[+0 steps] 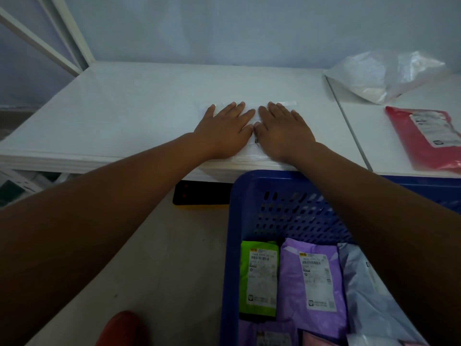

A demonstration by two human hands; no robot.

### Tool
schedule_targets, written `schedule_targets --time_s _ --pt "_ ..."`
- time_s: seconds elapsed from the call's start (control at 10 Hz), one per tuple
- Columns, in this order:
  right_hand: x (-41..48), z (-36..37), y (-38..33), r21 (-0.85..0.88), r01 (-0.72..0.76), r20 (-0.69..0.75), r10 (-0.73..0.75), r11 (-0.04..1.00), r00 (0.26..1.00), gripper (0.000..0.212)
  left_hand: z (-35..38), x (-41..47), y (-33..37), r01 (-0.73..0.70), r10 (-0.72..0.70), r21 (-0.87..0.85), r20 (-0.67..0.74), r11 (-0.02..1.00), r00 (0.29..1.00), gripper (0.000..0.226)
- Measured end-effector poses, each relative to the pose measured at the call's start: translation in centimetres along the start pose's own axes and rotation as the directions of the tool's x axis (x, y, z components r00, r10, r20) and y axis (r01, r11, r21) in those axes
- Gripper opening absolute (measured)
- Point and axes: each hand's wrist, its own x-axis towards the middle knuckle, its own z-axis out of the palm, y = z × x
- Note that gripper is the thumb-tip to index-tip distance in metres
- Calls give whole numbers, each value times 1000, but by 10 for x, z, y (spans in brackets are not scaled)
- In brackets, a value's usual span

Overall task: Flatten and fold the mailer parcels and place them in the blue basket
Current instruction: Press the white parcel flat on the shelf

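My left hand and right hand lie spread flat on a crinkled white mailer, centre frame; I can't read its print.

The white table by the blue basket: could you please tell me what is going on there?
A person presses the left hand and right hand flat, side by side, on a white plastic mailer parcel at the near edge of the white table, apparently flattening it. The blue perforated plastic basket below already holds a green mailer, a purple mailer and a grey mailer. A red mailer and a crumpled white plastic bag lie further right.
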Motion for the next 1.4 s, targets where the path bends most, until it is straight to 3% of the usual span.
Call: schedule_targets --time_s 1.4 --pt "-1 -2 -1 6 -3 8 3 1000 1000 61 -1 0 0 2 -2 -10 -10 1000 1000 56"
